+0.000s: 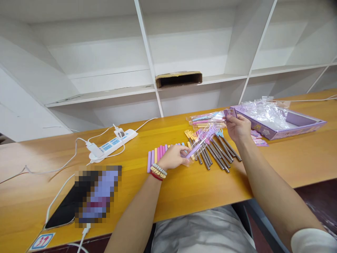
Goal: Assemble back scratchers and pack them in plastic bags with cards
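Observation:
My left hand point(174, 156), with beaded bracelets at the wrist, pinches the lower end of a clear plastic sleeve with a purple back scratcher point(198, 147) inside. That sleeve slants up to the right, above a row of metal rods with claw-shaped heads in yellow, purple and blue. My right hand point(239, 128) is closed on a small purple printed card point(230, 113), raised above the table. Partly behind my left hand lies a row of coloured handles point(155, 154) in purple, yellow and pink. Bagged back scratchers point(206, 119) lie farther back, beside the card.
A purple open box point(300, 127) with clear plastic sleeves point(265, 111) stands at the right, with purple cards point(260, 142) beside it. On the left are a power strip point(113, 144), cables and a dark tablet-like device point(65, 203). A cardboard box point(179, 80) sits on the white shelf.

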A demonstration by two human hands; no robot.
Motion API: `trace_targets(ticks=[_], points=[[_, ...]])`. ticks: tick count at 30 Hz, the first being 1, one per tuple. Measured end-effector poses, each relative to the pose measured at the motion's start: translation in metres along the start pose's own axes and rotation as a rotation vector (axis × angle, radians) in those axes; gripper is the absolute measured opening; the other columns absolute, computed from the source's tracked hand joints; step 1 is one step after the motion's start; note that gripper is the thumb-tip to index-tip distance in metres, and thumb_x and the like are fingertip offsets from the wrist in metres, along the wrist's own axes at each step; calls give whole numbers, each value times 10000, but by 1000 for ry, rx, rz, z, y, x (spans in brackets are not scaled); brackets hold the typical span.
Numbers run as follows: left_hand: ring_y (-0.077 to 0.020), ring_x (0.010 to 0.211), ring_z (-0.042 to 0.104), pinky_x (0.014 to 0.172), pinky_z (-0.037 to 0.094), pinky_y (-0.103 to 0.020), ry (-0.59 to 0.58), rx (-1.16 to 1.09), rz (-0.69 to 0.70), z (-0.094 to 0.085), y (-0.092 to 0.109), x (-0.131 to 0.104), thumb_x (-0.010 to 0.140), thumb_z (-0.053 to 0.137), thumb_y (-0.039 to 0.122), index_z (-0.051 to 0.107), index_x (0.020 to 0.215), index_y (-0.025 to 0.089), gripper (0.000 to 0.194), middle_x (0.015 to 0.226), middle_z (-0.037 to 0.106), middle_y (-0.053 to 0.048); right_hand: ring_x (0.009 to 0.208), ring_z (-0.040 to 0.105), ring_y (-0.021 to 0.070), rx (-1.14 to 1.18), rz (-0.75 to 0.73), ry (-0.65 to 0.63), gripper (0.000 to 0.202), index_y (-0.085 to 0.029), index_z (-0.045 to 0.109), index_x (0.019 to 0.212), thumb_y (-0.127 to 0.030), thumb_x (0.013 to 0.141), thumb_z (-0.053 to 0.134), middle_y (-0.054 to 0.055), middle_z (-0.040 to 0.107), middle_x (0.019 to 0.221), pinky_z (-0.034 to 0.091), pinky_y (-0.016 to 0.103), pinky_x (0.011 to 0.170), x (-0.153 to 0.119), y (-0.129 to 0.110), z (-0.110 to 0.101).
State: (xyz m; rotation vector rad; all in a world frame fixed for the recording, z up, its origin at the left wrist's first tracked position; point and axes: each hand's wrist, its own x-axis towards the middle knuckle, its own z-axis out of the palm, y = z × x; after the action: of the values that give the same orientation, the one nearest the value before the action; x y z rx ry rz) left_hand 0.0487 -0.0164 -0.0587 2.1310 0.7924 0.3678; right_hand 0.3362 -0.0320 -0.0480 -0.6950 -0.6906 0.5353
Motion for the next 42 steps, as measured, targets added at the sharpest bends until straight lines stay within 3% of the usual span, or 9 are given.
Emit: trace_targets(ticks=[7, 13, 18, 25, 31, 42], points=[[-180, 753, 621, 660, 460, -251, 34, 50, 10, -3, 1, 0, 620, 674, 202, 683, 1032, 189, 412, 824, 685, -27, 621, 602, 100, 9, 48, -12, 139, -184, 578, 637, -137, 607, 706, -25, 615, 689, 523, 258, 599, 5, 1, -10], [-174, 745, 615, 660, 463, -252, 31, 28, 14, -5, 1, -1, 635, 683, 244, 664, 1100, 188, 469, 823, 687, -27, 626, 593, 109, 9, -35, 29, 228, -189, 576, 586, -155, 527, 793, -34, 613, 661, 524, 275, 609, 10, 0, -14], [-172, 721, 616, 637, 462, -250, 23, 15, 13, -7, 2, -2, 629, 695, 260, 673, 1081, 177, 460, 810, 690, -29, 661, 602, 111, 20, -93, 17, 251, -197, 615, 664, -163, 511, 811, -35, 621, 707, 523, 269, 622, 9, -1, -12], [-155, 650, 609, 508, 431, -214, -24, -72, -32, -14, 6, -6, 619, 707, 245, 669, 1077, 158, 468, 786, 694, -40, 685, 617, 123, 34, -140, 13, 291, -209, 574, 644, -174, 485, 815, -45, 616, 701, 534, 295, 670, 8, -1, -10], [-133, 576, 597, 436, 419, -200, -43, -183, -69, -20, 4, -8, 625, 700, 199, 629, 1149, 144, 532, 776, 693, -61, 636, 608, 126, 15, -65, 57, 309, -211, 521, 653, -230, 531, 804, -45, 615, 691, 532, 278, 548, 6, -3, -9], [-121, 540, 589, 423, 421, -196, -28, -217, -68, -20, 4, -8, 624, 706, 180, 623, 1150, 135, 535, 761, 694, -67, 564, 591, 106, 19, -88, 69, 355, -213, 525, 686, -123, 464, 788, -59, 619, 649, 536, 263, 537, 4, -2, -6]])
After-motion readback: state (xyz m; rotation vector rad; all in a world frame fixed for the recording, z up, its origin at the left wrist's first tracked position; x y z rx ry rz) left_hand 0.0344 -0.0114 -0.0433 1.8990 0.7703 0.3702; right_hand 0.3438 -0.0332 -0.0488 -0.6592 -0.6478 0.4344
